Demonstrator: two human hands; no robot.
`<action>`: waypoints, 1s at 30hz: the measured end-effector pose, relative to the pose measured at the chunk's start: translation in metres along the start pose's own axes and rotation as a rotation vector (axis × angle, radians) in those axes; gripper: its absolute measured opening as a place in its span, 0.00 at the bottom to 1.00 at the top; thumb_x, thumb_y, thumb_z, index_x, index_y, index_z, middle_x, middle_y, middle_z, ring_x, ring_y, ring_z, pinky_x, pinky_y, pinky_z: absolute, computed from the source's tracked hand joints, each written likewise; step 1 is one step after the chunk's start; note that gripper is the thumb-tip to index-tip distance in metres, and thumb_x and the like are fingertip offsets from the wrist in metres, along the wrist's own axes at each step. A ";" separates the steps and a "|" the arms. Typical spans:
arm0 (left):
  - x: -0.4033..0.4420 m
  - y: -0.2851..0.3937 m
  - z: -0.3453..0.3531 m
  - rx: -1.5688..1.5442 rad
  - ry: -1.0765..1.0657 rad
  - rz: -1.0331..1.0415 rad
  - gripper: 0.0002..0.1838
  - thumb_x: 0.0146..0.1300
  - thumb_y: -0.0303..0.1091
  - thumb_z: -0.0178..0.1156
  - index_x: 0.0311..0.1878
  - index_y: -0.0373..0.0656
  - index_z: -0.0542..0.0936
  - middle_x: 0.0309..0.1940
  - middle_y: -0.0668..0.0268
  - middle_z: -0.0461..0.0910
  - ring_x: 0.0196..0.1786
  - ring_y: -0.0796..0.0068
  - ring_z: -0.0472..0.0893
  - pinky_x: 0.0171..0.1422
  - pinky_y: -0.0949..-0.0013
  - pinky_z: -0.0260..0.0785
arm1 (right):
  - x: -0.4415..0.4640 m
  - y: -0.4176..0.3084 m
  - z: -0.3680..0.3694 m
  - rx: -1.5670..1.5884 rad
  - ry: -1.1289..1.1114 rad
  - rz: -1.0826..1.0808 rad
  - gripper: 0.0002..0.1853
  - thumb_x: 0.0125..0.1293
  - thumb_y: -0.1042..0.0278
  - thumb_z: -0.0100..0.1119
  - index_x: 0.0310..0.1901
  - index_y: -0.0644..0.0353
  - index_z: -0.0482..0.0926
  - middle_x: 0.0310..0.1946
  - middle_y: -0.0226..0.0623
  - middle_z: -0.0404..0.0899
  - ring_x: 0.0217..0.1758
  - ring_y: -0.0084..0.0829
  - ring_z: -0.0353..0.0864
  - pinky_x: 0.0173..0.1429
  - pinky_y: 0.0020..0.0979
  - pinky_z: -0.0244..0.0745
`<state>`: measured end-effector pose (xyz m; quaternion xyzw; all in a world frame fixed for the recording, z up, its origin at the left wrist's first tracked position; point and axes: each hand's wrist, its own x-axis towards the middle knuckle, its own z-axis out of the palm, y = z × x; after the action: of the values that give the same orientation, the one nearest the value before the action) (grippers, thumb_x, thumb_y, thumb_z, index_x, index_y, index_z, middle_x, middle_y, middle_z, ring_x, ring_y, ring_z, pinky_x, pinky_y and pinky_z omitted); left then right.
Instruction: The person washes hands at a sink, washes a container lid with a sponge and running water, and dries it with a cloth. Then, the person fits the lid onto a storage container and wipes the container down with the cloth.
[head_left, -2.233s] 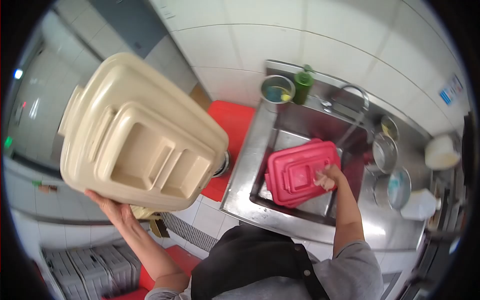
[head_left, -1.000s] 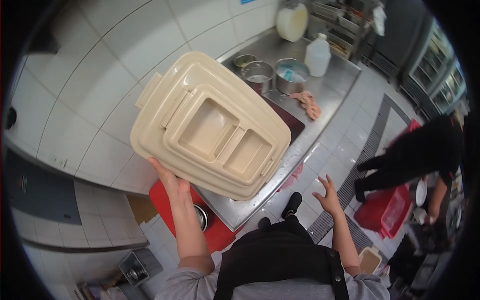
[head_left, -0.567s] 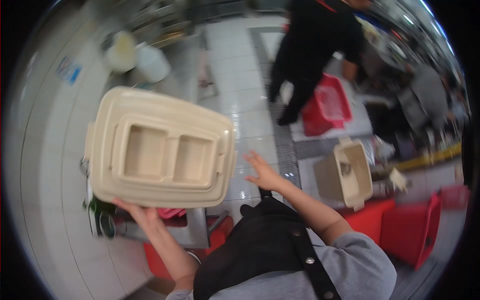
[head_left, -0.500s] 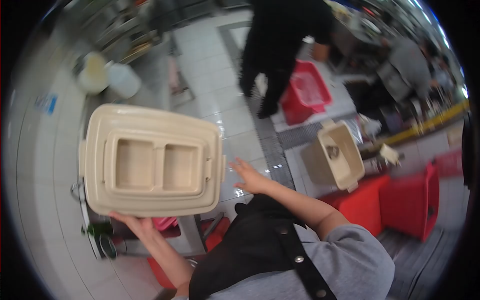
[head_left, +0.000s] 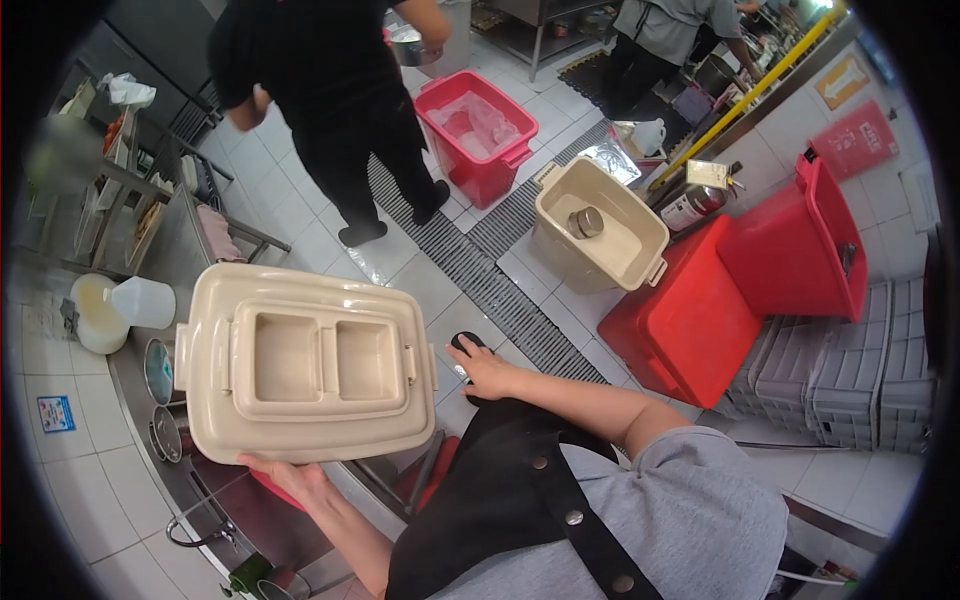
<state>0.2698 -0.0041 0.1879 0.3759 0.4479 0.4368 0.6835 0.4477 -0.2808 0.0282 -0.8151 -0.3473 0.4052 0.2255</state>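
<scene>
My left hand point(head_left: 305, 483) grips the near edge of a large beige plastic lid point(head_left: 210, 360). The lid has rounded corners, a raised centre with two rectangular recesses and a small tab at each end. It is held up at an angle, and the fingers under it are hidden. To the right of the lid, my right hand point(head_left: 485, 372) holds nothing. Its fingers are apart, close to the lid's right end but not touching it.
A beige bin point(head_left: 640, 225) with a metal container point(head_left: 586, 222) inside stands ahead right, by red bins point(head_left: 790, 250). A person in black point(head_left: 310, 100) stands near a pink bin point(head_left: 470, 165). At left is a metal counter with a sink point(head_left: 220, 500) and jugs point(head_left: 145, 302).
The view has turned, so the beige bin and the person in black appear further left. The lid sits slightly lower in view, still in my left hand. My right hand stays open.
</scene>
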 end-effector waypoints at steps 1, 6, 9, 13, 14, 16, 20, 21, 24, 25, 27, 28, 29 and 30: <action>-0.002 -0.007 0.006 0.000 0.002 -0.043 0.43 0.69 0.68 0.36 0.74 0.42 0.57 0.74 0.58 0.59 0.73 0.57 0.62 0.75 0.53 0.61 | -0.001 0.007 0.000 -0.011 0.025 0.009 0.51 0.58 0.60 0.69 0.76 0.52 0.44 0.76 0.58 0.41 0.73 0.61 0.57 0.71 0.53 0.62; -0.011 -0.055 0.025 0.066 -0.071 -0.116 0.43 0.69 0.69 0.36 0.75 0.45 0.56 0.73 0.58 0.59 0.73 0.58 0.62 0.75 0.52 0.61 | -0.015 0.031 -0.005 -0.002 0.087 0.129 0.50 0.59 0.61 0.69 0.76 0.55 0.45 0.76 0.57 0.40 0.73 0.57 0.58 0.70 0.53 0.63; -0.020 -0.081 0.045 0.029 -0.161 -0.242 0.44 0.68 0.71 0.36 0.75 0.46 0.55 0.73 0.59 0.60 0.73 0.57 0.62 0.76 0.53 0.59 | -0.027 0.046 -0.006 0.175 0.158 0.202 0.52 0.58 0.63 0.68 0.76 0.61 0.41 0.76 0.59 0.40 0.75 0.58 0.54 0.73 0.53 0.60; -0.035 -0.114 0.090 0.115 -0.235 -0.351 0.46 0.66 0.74 0.33 0.76 0.48 0.53 0.74 0.59 0.57 0.74 0.56 0.61 0.76 0.51 0.58 | -0.044 0.101 0.006 0.436 0.492 0.220 0.52 0.59 0.63 0.62 0.75 0.68 0.37 0.75 0.62 0.44 0.79 0.56 0.43 0.79 0.39 0.46; -0.039 -0.122 0.104 0.126 -0.247 -0.355 0.46 0.66 0.74 0.33 0.76 0.48 0.53 0.74 0.59 0.57 0.74 0.56 0.61 0.76 0.51 0.58 | -0.052 0.115 0.002 0.446 0.502 0.229 0.52 0.59 0.63 0.62 0.75 0.68 0.37 0.75 0.62 0.44 0.79 0.56 0.43 0.79 0.39 0.46; -0.048 -0.143 0.133 0.067 -0.323 -0.536 0.46 0.66 0.74 0.31 0.76 0.50 0.54 0.75 0.61 0.57 0.74 0.56 0.60 0.77 0.51 0.57 | -0.062 0.153 0.002 0.887 0.665 0.504 0.52 0.63 0.51 0.60 0.75 0.67 0.37 0.75 0.61 0.46 0.78 0.53 0.49 0.79 0.39 0.46; -0.065 -0.226 0.188 0.143 -0.455 -0.629 0.47 0.64 0.76 0.29 0.76 0.51 0.57 0.75 0.60 0.57 0.74 0.52 0.60 0.76 0.47 0.56 | -0.111 0.195 -0.050 1.613 0.693 0.549 0.44 0.67 0.43 0.56 0.73 0.66 0.53 0.67 0.48 0.67 0.66 0.40 0.72 0.67 0.37 0.67; -0.076 -0.241 0.207 0.169 -0.470 -0.646 0.47 0.64 0.77 0.28 0.75 0.51 0.57 0.75 0.60 0.57 0.74 0.52 0.60 0.75 0.46 0.57 | -0.117 0.211 -0.056 1.628 0.699 0.556 0.44 0.67 0.43 0.56 0.73 0.66 0.53 0.67 0.48 0.67 0.66 0.40 0.72 0.67 0.37 0.67; -0.108 -0.294 0.262 0.226 -0.389 -0.756 0.47 0.65 0.76 0.26 0.75 0.51 0.58 0.75 0.60 0.58 0.74 0.52 0.61 0.75 0.46 0.57 | -0.132 0.277 -0.069 1.748 0.778 0.522 0.33 0.68 0.46 0.56 0.65 0.64 0.69 0.55 0.40 0.79 0.53 0.33 0.80 0.56 0.33 0.73; -0.115 -0.310 0.274 0.241 -0.370 -0.780 0.46 0.66 0.75 0.24 0.75 0.50 0.59 0.74 0.60 0.60 0.73 0.51 0.61 0.75 0.46 0.57 | -0.132 0.307 -0.067 1.702 0.778 0.536 0.28 0.68 0.47 0.57 0.61 0.61 0.73 0.50 0.39 0.81 0.50 0.32 0.81 0.54 0.34 0.74; -0.115 -0.348 0.279 0.252 -0.351 -0.800 0.46 0.66 0.75 0.24 0.75 0.50 0.59 0.73 0.60 0.61 0.73 0.51 0.61 0.75 0.46 0.57 | -0.145 0.347 -0.075 1.534 0.770 0.643 0.22 0.68 0.49 0.59 0.52 0.59 0.82 0.43 0.37 0.84 0.48 0.30 0.81 0.52 0.34 0.74; -0.112 -0.361 0.282 0.245 -0.339 -0.818 0.46 0.66 0.75 0.24 0.74 0.50 0.59 0.73 0.60 0.61 0.74 0.51 0.61 0.75 0.46 0.57 | -0.147 0.385 -0.064 1.304 0.775 0.697 0.20 0.68 0.50 0.59 0.51 0.58 0.81 0.44 0.37 0.83 0.48 0.31 0.81 0.51 0.35 0.75; -0.112 -0.364 0.286 0.234 -0.330 -0.804 0.46 0.66 0.75 0.24 0.74 0.50 0.59 0.73 0.60 0.61 0.74 0.51 0.61 0.75 0.46 0.57 | -0.148 0.426 -0.047 1.069 0.772 0.736 0.19 0.68 0.51 0.60 0.50 0.58 0.81 0.45 0.37 0.83 0.49 0.32 0.82 0.50 0.37 0.76; -0.113 -0.366 0.286 0.258 -0.283 -0.809 0.45 0.67 0.74 0.23 0.74 0.49 0.59 0.73 0.60 0.61 0.73 0.52 0.62 0.76 0.47 0.58 | -0.161 0.450 -0.041 0.899 0.819 0.752 0.19 0.67 0.51 0.60 0.47 0.60 0.82 0.44 0.40 0.83 0.48 0.34 0.82 0.50 0.37 0.76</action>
<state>0.6100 -0.2679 -0.0205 0.3085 0.5117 0.0190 0.8016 0.5848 -0.7005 -0.1593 -0.7946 0.2706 0.2207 0.4967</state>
